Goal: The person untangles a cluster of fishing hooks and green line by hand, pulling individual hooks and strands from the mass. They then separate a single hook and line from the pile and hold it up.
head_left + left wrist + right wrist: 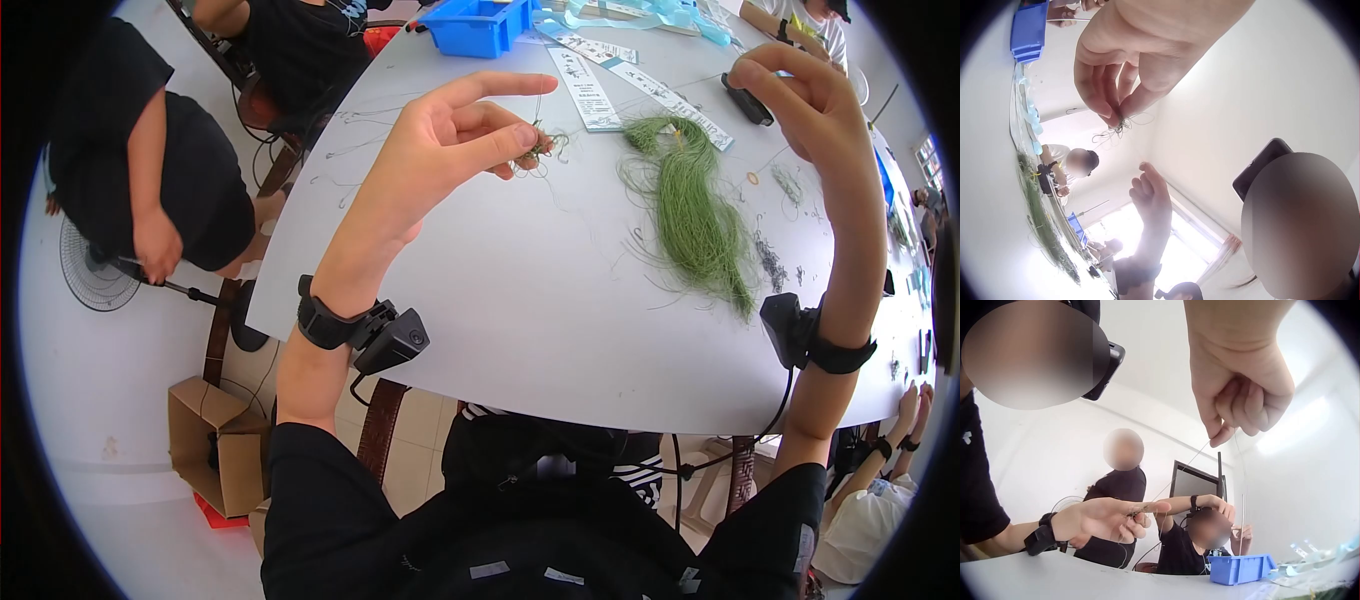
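Note:
Raised over the white table (480, 330), my left hand (430, 150) pinches a small tangle of thin green line (540, 150) between thumb and fingers. Loose loops stick out of the tangle in the left wrist view. My right hand (815, 115) is lifted on the other side, its thumb and forefinger pinching a fine line (1179, 471). That line runs slanting across to the left hand in the right wrist view. On the table between the two hands lies a long bundle of green line (690, 210).
A blue bin (485, 32) stands at the far edge, with printed cards (585, 92) and pale blue ribbon (690, 18) beside it. A black object (747, 100) lies near the right hand. Small dark pieces (770, 262) are scattered right of the bundle. Other people sit around.

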Action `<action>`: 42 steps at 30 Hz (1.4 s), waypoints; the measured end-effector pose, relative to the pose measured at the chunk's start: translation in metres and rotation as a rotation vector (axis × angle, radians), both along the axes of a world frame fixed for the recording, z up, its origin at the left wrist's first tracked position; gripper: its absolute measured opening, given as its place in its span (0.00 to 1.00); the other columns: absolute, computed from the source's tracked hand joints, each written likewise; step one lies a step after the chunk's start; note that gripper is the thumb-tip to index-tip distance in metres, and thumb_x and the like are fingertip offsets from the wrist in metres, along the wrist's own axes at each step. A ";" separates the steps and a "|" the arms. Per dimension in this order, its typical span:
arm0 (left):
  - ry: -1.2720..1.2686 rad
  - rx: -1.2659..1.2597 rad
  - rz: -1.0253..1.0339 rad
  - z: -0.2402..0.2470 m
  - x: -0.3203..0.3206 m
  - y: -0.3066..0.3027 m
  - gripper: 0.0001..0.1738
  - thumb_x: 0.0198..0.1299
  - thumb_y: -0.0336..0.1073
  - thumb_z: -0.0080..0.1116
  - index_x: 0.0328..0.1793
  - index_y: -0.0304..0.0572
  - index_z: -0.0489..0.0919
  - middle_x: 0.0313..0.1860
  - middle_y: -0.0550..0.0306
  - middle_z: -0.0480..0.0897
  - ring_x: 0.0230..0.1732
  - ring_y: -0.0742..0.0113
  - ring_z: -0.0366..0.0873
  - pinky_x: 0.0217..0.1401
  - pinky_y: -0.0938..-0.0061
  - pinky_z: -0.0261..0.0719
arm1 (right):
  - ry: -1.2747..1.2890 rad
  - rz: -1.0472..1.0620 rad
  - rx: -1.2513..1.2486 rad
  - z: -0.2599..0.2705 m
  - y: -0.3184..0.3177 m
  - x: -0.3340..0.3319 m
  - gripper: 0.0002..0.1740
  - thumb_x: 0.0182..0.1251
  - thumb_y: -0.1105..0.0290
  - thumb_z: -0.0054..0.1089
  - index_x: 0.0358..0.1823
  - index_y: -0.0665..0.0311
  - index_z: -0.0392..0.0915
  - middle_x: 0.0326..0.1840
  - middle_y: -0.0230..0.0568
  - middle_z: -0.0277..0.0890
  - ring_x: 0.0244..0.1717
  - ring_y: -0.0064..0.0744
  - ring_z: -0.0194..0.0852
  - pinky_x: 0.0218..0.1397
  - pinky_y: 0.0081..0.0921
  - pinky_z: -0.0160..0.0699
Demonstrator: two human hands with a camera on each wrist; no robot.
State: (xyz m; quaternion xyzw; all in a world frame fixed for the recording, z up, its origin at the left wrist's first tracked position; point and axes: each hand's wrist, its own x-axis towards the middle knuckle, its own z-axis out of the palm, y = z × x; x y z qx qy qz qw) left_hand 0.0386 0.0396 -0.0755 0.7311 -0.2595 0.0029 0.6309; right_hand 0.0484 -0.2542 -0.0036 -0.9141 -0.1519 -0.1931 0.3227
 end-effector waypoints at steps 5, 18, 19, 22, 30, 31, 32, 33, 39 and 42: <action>0.002 -0.002 0.001 -0.001 0.001 0.000 0.22 0.59 0.38 0.58 0.60 0.41 0.74 0.31 0.61 0.82 0.35 0.80 0.75 0.37 0.84 0.71 | -0.017 0.026 0.027 0.005 -0.009 0.001 0.14 0.63 0.55 0.57 0.37 0.58 0.80 0.11 0.15 0.55 0.10 0.06 0.37 0.17 0.14 0.31; 0.028 0.598 -0.174 0.015 0.002 0.032 0.05 0.53 0.29 0.58 0.35 0.38 0.82 0.25 0.60 0.81 0.28 0.76 0.77 0.33 0.80 0.74 | -0.053 0.087 0.069 0.020 -0.016 -0.015 0.21 0.64 0.51 0.54 0.41 0.65 0.78 0.09 0.17 0.45 0.10 0.07 0.35 0.18 0.14 0.33; 0.022 0.643 -0.203 0.014 0.002 0.034 0.05 0.53 0.29 0.58 0.34 0.38 0.82 0.25 0.60 0.81 0.28 0.75 0.77 0.33 0.79 0.74 | -0.055 0.095 0.074 0.021 -0.016 -0.016 0.21 0.64 0.51 0.54 0.41 0.65 0.78 0.09 0.17 0.45 0.10 0.07 0.36 0.18 0.14 0.33; 0.063 0.818 -0.173 0.013 0.004 0.043 0.04 0.51 0.28 0.59 0.32 0.35 0.81 0.24 0.57 0.82 0.27 0.73 0.78 0.32 0.78 0.74 | -0.069 0.115 0.074 0.023 -0.018 -0.019 0.22 0.65 0.52 0.54 0.41 0.66 0.78 0.09 0.18 0.45 0.09 0.07 0.37 0.18 0.14 0.33; 0.076 0.972 -0.270 0.017 0.006 0.043 0.03 0.51 0.27 0.58 0.32 0.37 0.81 0.27 0.60 0.83 0.30 0.73 0.80 0.31 0.80 0.76 | 0.029 0.205 0.269 0.042 0.006 -0.045 0.14 0.64 0.64 0.56 0.36 0.71 0.77 0.12 0.25 0.59 0.10 0.11 0.48 0.12 0.13 0.43; 0.069 0.977 -0.268 0.016 0.006 0.044 0.03 0.51 0.27 0.59 0.31 0.37 0.81 0.27 0.60 0.83 0.30 0.73 0.80 0.30 0.80 0.75 | 0.044 0.201 0.314 0.043 0.010 -0.049 0.12 0.64 0.67 0.57 0.34 0.72 0.77 0.12 0.26 0.60 0.10 0.12 0.48 0.11 0.14 0.43; 0.062 0.982 -0.267 0.015 0.007 0.044 0.02 0.51 0.27 0.59 0.31 0.37 0.81 0.27 0.60 0.83 0.30 0.73 0.79 0.30 0.81 0.75 | 0.022 0.161 0.316 0.041 0.010 -0.047 0.12 0.64 0.67 0.57 0.34 0.72 0.77 0.10 0.25 0.58 0.09 0.12 0.44 0.10 0.15 0.39; 0.077 0.987 -0.255 0.015 0.007 0.043 0.03 0.51 0.28 0.59 0.30 0.36 0.81 0.26 0.59 0.82 0.29 0.73 0.79 0.32 0.80 0.75 | 0.002 0.123 0.317 0.040 0.010 -0.046 0.12 0.64 0.67 0.57 0.33 0.71 0.77 0.09 0.24 0.56 0.08 0.11 0.41 0.09 0.16 0.36; 0.129 0.957 -0.252 0.016 0.006 0.044 0.03 0.50 0.29 0.60 0.30 0.36 0.80 0.26 0.57 0.82 0.28 0.72 0.79 0.34 0.79 0.75 | -0.011 0.156 0.339 0.042 0.007 -0.045 0.11 0.64 0.67 0.57 0.33 0.71 0.77 0.10 0.23 0.55 0.08 0.11 0.43 0.10 0.14 0.37; 0.143 0.926 -0.377 0.023 0.006 0.043 0.03 0.50 0.27 0.60 0.31 0.36 0.81 0.27 0.58 0.83 0.28 0.72 0.79 0.34 0.79 0.75 | 0.006 0.101 0.333 0.044 0.010 -0.049 0.11 0.64 0.67 0.56 0.33 0.71 0.77 0.10 0.23 0.56 0.08 0.11 0.43 0.10 0.14 0.37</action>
